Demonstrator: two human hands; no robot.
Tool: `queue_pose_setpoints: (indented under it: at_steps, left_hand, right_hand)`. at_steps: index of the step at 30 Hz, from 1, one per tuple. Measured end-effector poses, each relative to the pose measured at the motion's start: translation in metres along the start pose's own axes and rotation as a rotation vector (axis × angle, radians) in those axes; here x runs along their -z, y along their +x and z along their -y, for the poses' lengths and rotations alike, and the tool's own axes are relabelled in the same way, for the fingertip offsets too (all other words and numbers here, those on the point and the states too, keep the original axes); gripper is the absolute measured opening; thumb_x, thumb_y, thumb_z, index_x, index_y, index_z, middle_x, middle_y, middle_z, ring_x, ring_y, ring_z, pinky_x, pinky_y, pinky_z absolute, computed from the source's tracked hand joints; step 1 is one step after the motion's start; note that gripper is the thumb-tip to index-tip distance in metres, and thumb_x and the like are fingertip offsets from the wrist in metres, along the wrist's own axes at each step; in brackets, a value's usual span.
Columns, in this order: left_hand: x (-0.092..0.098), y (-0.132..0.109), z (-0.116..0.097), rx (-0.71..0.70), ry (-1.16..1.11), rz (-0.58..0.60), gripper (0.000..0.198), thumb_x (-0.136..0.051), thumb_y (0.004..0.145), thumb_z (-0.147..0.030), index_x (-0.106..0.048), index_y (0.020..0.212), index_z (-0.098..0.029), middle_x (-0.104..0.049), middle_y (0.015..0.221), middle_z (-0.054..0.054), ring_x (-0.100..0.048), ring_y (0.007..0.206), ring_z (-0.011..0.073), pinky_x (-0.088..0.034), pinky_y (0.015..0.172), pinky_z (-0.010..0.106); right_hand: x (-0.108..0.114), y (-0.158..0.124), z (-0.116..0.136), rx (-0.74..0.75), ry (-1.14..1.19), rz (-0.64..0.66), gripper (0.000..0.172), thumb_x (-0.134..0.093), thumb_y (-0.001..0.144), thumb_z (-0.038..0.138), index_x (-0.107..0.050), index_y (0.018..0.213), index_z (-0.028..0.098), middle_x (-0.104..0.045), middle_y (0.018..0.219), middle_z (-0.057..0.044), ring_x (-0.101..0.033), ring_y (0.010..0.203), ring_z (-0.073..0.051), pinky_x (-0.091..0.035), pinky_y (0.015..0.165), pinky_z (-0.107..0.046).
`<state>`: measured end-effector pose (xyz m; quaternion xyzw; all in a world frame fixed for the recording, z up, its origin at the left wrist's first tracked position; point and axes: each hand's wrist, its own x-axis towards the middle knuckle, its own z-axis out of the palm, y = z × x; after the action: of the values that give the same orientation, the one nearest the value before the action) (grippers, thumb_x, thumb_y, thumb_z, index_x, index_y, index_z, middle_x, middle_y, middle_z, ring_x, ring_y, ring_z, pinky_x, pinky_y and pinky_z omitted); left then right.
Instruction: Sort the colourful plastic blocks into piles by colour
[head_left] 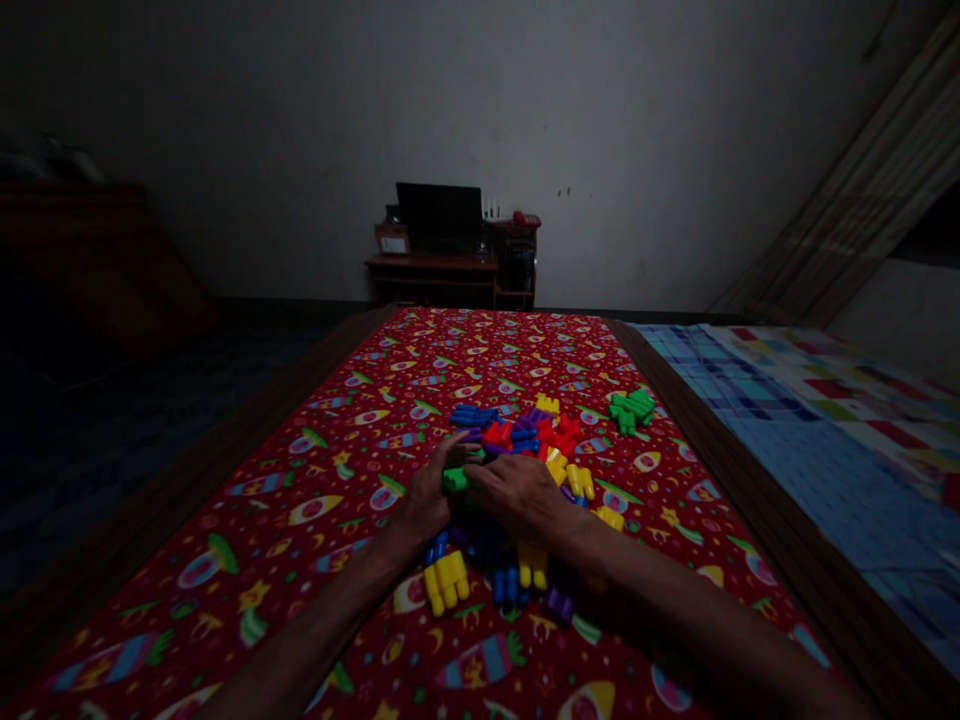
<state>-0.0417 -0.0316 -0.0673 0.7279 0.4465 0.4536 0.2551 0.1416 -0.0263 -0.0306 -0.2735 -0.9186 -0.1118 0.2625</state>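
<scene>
Both my hands meet over a pile of coloured plastic blocks on a red patterned cloth (315, 560). My left hand (429, 495) curls round a green block (454, 480), with its thumb and fingers on either side. The fingers of my right hand (521, 490) are bent against the same green block. Around them lie red blocks (566, 435), yellow blocks (447, 582), blue blocks (474, 415) and purple blocks (559, 604). Part of the pile is hidden under my hands.
A separate heap of green blocks (631, 411) sits to the right. Beyond the table's far edge stands a desk (431, 263) with a black monitor (440, 217). On the right is a surface with blue and checked covers (757, 430).
</scene>
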Motion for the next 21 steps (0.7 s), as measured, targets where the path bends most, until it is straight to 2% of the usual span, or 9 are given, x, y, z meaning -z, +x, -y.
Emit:
queue_pose_setpoints:
  at_steps: [3, 5, 8, 11, 13, 15, 18, 21]
  left_hand:
    - [0.002, 0.004, 0.002, -0.034, 0.163, -0.079, 0.041, -0.056, 0.084, -0.029, -0.056, 0.124, -0.021, -0.064, 0.124, 0.011, -0.059, 0.118, 0.0257, -0.049, 0.1, 0.045]
    - [0.004, 0.006, 0.005, -0.055, 0.274, -0.052, 0.031, -0.053, 0.085, -0.028, -0.065, 0.113, -0.022, -0.063, 0.127, 0.01, -0.056, 0.121, 0.0265, -0.045, 0.103, 0.048]
    - [0.005, 0.007, 0.012, -0.05, 0.397, 0.005, 0.031, -0.053, 0.085, -0.031, -0.068, 0.111, -0.023, -0.058, 0.134, 0.009, -0.051, 0.125, 0.0279, -0.042, 0.106, 0.049]
    - [0.003, 0.007, 0.021, 0.004, 0.489, -0.021, 0.035, -0.057, 0.082, -0.037, -0.067, 0.114, -0.025, -0.054, 0.136, 0.009, -0.044, 0.13, 0.0308, -0.04, 0.107, 0.052]
    - [0.001, 0.009, 0.027, 0.037, 0.518, -0.043, 0.036, -0.06, 0.079, -0.04, -0.066, 0.111, -0.024, -0.054, 0.135, 0.01, -0.043, 0.131, 0.0327, -0.039, 0.106, 0.054]
    - [0.0, 0.012, 0.032, 0.053, 0.514, -0.058, 0.032, -0.063, 0.075, -0.041, -0.066, 0.101, -0.023, -0.057, 0.129, 0.01, -0.046, 0.127, 0.0329, -0.041, 0.104, 0.053]
    - [0.003, 0.017, 0.033, 0.052, 0.477, -0.085, 0.025, -0.067, 0.068, -0.04, -0.061, 0.083, -0.022, -0.063, 0.11, 0.009, -0.056, 0.112, 0.0312, -0.047, 0.097, 0.05]
    - [0.006, 0.019, 0.031, 0.087, 0.414, -0.134, 0.033, -0.072, 0.062, -0.04, -0.058, 0.085, -0.021, -0.061, 0.097, 0.008, -0.06, 0.097, 0.0301, -0.052, 0.087, 0.049]
  right_hand:
    - [0.018, 0.002, -0.025, -0.154, 0.038, -0.052, 0.02, -0.048, 0.095, 0.028, -0.064, 0.095, 0.016, -0.069, 0.075, -0.006, -0.061, 0.066, -0.016, -0.037, 0.059, -0.026]
    - [0.034, 0.001, -0.054, -0.327, 0.067, -0.105, 0.024, -0.046, 0.096, 0.03, -0.065, 0.095, 0.016, -0.07, 0.079, -0.008, -0.063, 0.067, -0.017, -0.038, 0.061, -0.025]
    - [0.054, -0.011, -0.106, -0.618, 0.029, -0.161, 0.03, -0.043, 0.095, 0.033, -0.068, 0.096, 0.015, -0.071, 0.078, -0.009, -0.064, 0.067, -0.018, -0.039, 0.062, -0.025]
    - [0.064, -0.036, -0.152, -0.902, -0.086, -0.162, 0.034, -0.044, 0.092, 0.033, -0.072, 0.096, 0.014, -0.073, 0.083, -0.012, -0.066, 0.074, -0.021, -0.04, 0.063, -0.026]
    - [0.065, -0.055, -0.174, -1.021, -0.141, -0.145, 0.036, -0.044, 0.091, 0.033, -0.073, 0.099, 0.013, -0.074, 0.092, -0.014, -0.067, 0.082, -0.023, -0.042, 0.067, -0.027]
    - [0.062, -0.073, -0.186, -1.081, -0.146, -0.103, 0.038, -0.044, 0.091, 0.033, -0.073, 0.102, 0.013, -0.074, 0.099, -0.016, -0.067, 0.089, -0.024, -0.043, 0.071, -0.027]
    - [0.055, -0.091, -0.194, -1.134, -0.109, -0.013, 0.04, -0.043, 0.09, 0.035, -0.075, 0.101, 0.012, -0.074, 0.098, -0.016, -0.068, 0.091, -0.024, -0.044, 0.073, -0.028]
    - [0.051, -0.098, -0.196, -1.166, -0.122, -0.006, 0.037, -0.048, 0.087, 0.035, -0.075, 0.102, 0.014, -0.074, 0.098, -0.015, -0.068, 0.092, -0.025, -0.046, 0.073, -0.029]
